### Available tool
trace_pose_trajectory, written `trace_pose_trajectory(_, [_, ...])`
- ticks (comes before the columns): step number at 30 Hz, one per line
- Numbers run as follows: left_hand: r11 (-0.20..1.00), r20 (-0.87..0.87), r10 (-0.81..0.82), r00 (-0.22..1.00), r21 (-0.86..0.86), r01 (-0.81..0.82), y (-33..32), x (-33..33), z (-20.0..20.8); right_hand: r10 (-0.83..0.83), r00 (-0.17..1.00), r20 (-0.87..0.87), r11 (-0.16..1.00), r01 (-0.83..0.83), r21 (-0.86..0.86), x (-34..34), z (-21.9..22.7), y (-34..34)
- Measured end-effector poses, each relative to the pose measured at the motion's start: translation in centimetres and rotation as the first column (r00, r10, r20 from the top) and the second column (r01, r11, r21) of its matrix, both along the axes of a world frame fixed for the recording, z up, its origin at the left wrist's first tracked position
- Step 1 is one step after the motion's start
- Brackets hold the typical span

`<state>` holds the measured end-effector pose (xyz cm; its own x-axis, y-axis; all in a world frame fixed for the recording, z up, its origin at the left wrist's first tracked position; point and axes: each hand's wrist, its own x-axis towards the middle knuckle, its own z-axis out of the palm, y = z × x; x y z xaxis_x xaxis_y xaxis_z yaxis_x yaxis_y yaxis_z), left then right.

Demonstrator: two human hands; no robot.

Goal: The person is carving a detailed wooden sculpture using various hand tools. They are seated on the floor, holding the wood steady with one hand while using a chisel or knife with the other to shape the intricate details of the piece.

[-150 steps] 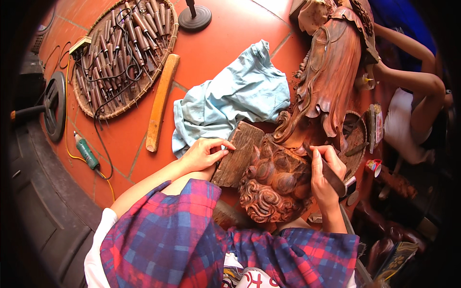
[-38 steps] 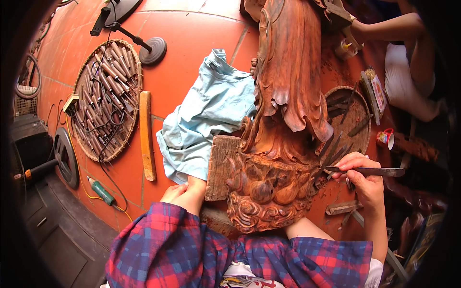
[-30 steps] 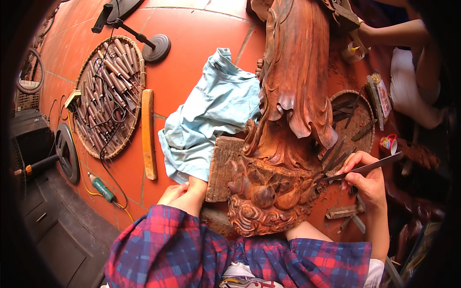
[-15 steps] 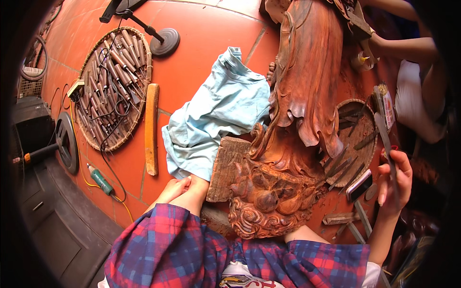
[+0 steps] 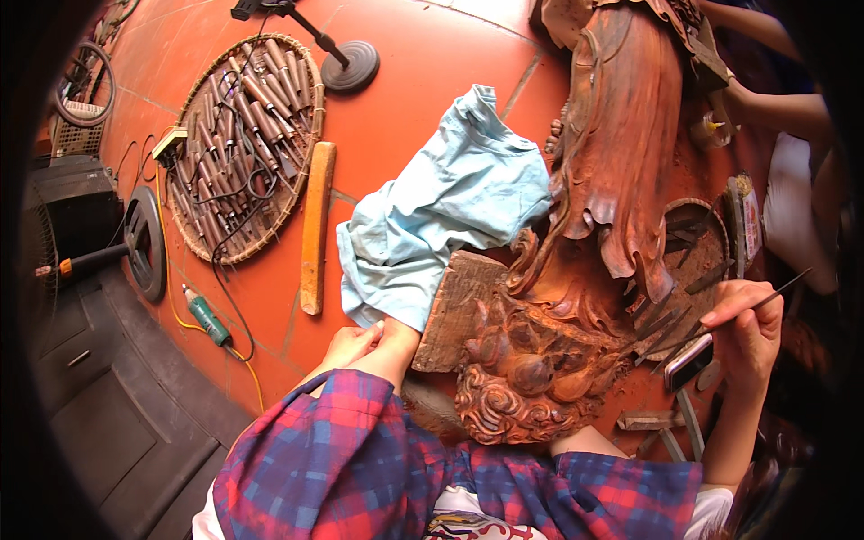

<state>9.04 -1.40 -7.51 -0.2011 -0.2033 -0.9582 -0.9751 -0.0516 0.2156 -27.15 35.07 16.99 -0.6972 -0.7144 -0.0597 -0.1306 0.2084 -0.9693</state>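
Note:
A large reddish-brown wood carving (image 5: 621, 171) lies in front of me, its curled, bulbous base (image 5: 531, 369) close to my lap. My right hand (image 5: 751, 328), beside that base, pinches a slim dark file (image 5: 781, 290). The file slants, its lower end near the right edge of the base; I cannot tell whether they touch. My left hand (image 5: 351, 344) rests against my left leg with its fingers curled, and no object shows in it. A light blue cloth (image 5: 441, 198) drapes over that leg. Against the carving's left side stands a rough wood block (image 5: 461, 310).
Many handled chisels fill a round woven tray (image 5: 319, 99) at left. Near it are a wooden bar (image 5: 317, 229) and a corded green tool (image 5: 207, 317). Another tray (image 5: 720, 236) with files, a phone (image 5: 688, 362) and another person's arm (image 5: 774, 108) are at right.
My right hand has turned the file from nearly upright to a slant, with one end toward the carving's base. The whole view has shifted, while my left hand stays by my leg.

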Motion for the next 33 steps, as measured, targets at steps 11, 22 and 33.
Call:
trace_pose_trajectory(11, [0.763,-0.246,-0.619,0.745,-0.410,0.499,-1.0,-11.4,10.9,0.278,0.956,-0.097,0.948,-0.257,0.191,-1.3,0.5,-8.7])
trace_pose_trajectory(22, [0.877,-0.800,-0.226,0.556,0.082,0.473,7.5,-23.8,14.8,0.343,0.939,0.008,0.907,-0.334,0.257,-1.0,-3.2,-15.1])
trace_pose_trajectory(33, [0.917,-0.900,-0.392,0.190,-0.368,0.151,9.8,-25.0,13.9,0.007,0.960,0.281,0.996,0.017,-0.084,1.3,-7.0,-16.4])
